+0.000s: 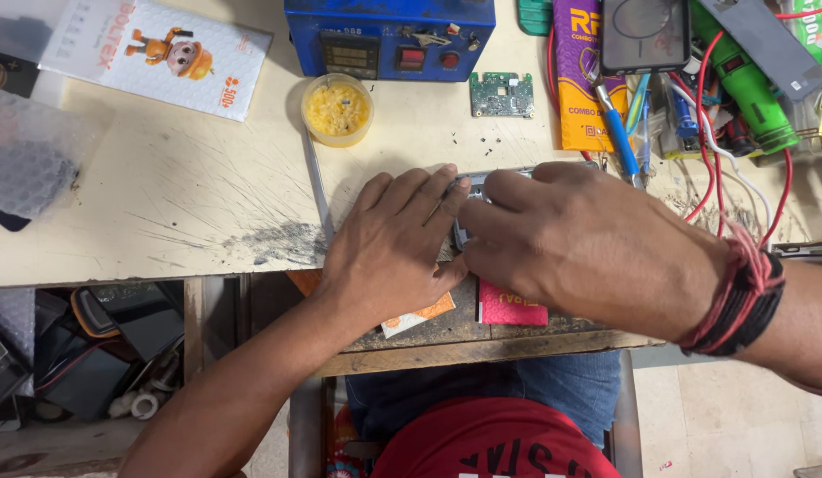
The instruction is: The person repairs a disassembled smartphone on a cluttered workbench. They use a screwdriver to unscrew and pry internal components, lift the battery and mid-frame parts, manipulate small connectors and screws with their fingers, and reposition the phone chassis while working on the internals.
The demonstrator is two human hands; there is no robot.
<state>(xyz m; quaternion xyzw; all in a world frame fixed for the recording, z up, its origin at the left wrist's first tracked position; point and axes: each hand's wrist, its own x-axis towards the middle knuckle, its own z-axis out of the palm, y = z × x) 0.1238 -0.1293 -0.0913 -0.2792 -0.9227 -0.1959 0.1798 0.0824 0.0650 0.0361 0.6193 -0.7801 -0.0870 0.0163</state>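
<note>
Both of my hands lie over a small grey phone body on the scratched cream worktop. My left hand rests flat with its fingers spread, fingertips on the phone's left edge. My right hand covers most of the phone from the right, fingers pressed onto it; red and black cords wrap that wrist. Most of the phone is hidden under the hands. A thin metal tool lies just left of my left hand.
At the back stand a blue bench unit, a round tub of yellow paste and a green circuit board. Tools, red wires and a dark phone crowd the right. An open drawer of parts sits lower left.
</note>
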